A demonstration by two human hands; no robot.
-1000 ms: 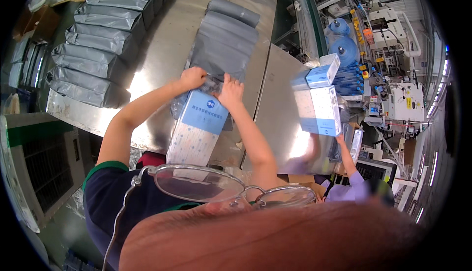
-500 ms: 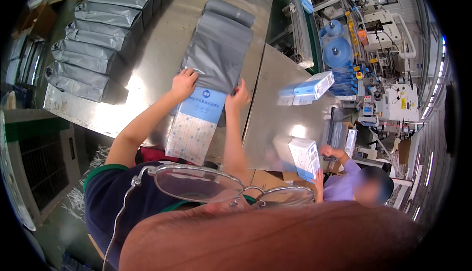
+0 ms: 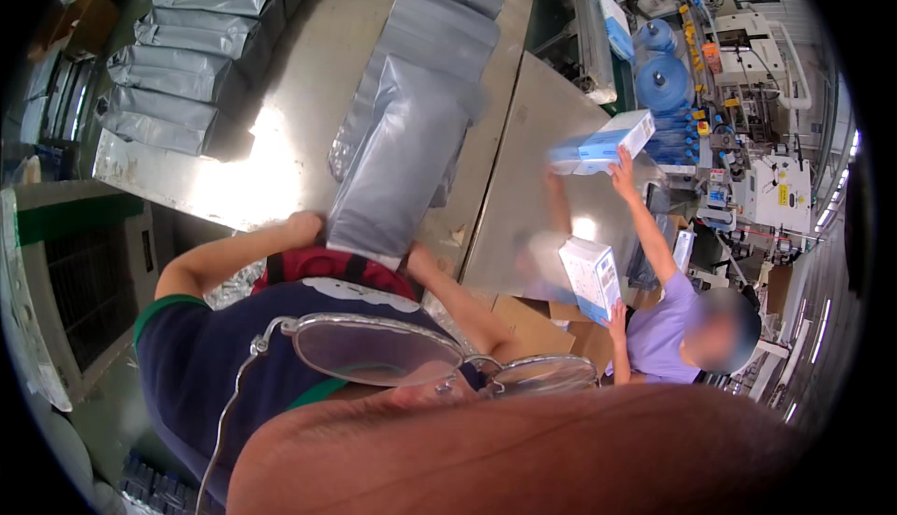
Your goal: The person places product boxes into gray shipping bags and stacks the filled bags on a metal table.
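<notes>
A grey plastic bag [image 3: 397, 164] now covers the long tissue-style pack almost wholly; a thin whitish strip shows at its near end. My left hand [image 3: 304, 227] is closed at the bag's near left corner, its fingertips partly hidden. At the near right corner my right hand [image 3: 418, 259] grips the bag's edge, close to my body. Under the covered pack and beyond it lie more flat grey bags [image 3: 453, 29], overlapping on the metal table [image 3: 280, 141].
Filled grey bags [image 3: 168, 76] stand in a row at the far left. To the right, a co-worker in a purple shirt [image 3: 659, 328] touches a blue-and-white pack [image 3: 612, 141] and holds another pack [image 3: 590, 277]. Cardboard boxes [image 3: 533, 323] sit by the table's near edge.
Both hands have drawn the bag toward me, down over the pack's printed face, and moved to its near end. The co-worker's arm has reached out to the farther pack.
</notes>
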